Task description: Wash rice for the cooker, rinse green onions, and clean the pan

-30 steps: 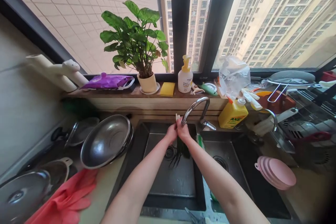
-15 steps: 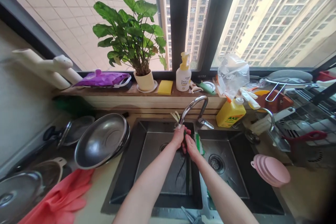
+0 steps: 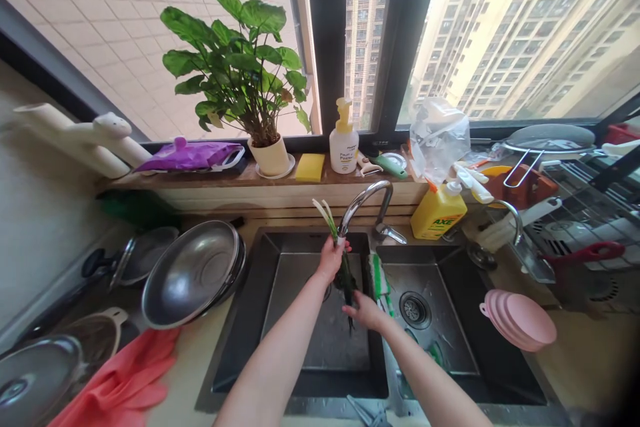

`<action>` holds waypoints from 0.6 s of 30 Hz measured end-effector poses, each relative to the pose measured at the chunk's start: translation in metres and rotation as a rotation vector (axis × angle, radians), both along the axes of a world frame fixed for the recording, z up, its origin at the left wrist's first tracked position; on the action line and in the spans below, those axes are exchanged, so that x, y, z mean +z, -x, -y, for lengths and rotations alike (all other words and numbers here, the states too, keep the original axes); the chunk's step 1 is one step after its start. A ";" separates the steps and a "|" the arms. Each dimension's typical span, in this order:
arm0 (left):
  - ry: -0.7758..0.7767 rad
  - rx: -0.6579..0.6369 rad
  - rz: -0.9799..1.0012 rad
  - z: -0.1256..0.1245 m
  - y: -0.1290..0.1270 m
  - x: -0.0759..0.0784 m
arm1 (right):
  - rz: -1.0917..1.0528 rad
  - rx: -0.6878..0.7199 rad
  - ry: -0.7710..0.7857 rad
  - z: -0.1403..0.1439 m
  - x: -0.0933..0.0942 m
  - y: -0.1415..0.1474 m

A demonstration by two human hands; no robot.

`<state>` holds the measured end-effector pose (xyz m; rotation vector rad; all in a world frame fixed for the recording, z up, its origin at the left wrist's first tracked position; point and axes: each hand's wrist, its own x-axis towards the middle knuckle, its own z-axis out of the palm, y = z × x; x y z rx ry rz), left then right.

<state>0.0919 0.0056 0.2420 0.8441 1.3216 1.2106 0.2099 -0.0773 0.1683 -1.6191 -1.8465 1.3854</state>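
The scallions (image 3: 340, 260) are held over the left basin of the sink (image 3: 280, 347), just under the spout of the tap (image 3: 363, 203), pale root ends up and dark leaves hanging down. The left hand (image 3: 330, 260) is closed around the stalks near the white end. The right hand (image 3: 367, 310) sits lower, fingers loosely curled about the leaf tips, palm partly open.

Judgement on method: a firm hold near the roots and a light stroke along the leaves would suit best, since a hard pull could tear them. The bunch belongs directly under the spout and above the basin, so that drips and grit fall clear of the counter.

A green-and-white brush (image 3: 379, 277) lies on the divider just beside the right hand. On the counter to the left are a steel bowl (image 3: 193, 273) and red gloves (image 3: 120, 380); on the sill behind stand a plant (image 3: 237, 73) and a soap pump (image 3: 343, 140).

Not established: whether water is running, as no stream can be made out. The number of stalks cannot be counted. The right fingertips are hidden behind the leaves. The lower frame edge cuts off both forearms, and the right margin is dark and blurred.
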 end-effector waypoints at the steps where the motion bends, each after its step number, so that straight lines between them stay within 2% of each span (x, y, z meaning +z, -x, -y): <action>1: 0.020 -0.025 -0.022 0.001 0.001 0.000 | 0.020 -0.009 -0.051 -0.007 0.011 -0.011; 3: 0.075 -0.108 -0.058 0.002 0.001 0.001 | 0.078 -0.101 -0.252 -0.025 0.034 -0.035; 5: 0.123 -0.213 -0.078 0.004 0.000 0.004 | 0.210 -0.246 -0.527 -0.044 0.052 -0.059; 7: 0.148 -0.284 -0.109 0.007 -0.001 0.007 | 0.394 -0.330 -0.723 -0.061 0.059 -0.076; 8: 0.153 -0.295 -0.136 0.008 -0.001 0.009 | 0.480 -0.323 -0.762 -0.067 0.058 -0.082; 11: 0.142 -0.263 -0.241 0.011 0.005 0.014 | 0.642 -0.213 -0.741 -0.075 0.045 -0.091; 14: 0.117 -0.207 -0.323 0.014 0.019 0.019 | 0.696 -0.135 -0.679 -0.067 0.041 -0.094; 16: 0.105 -0.174 -0.373 0.017 0.031 0.021 | 0.684 -0.102 -0.621 -0.047 0.047 -0.096; 18: 0.088 -0.136 -0.426 0.021 0.045 0.022 | 0.613 0.004 -0.551 -0.008 0.052 -0.101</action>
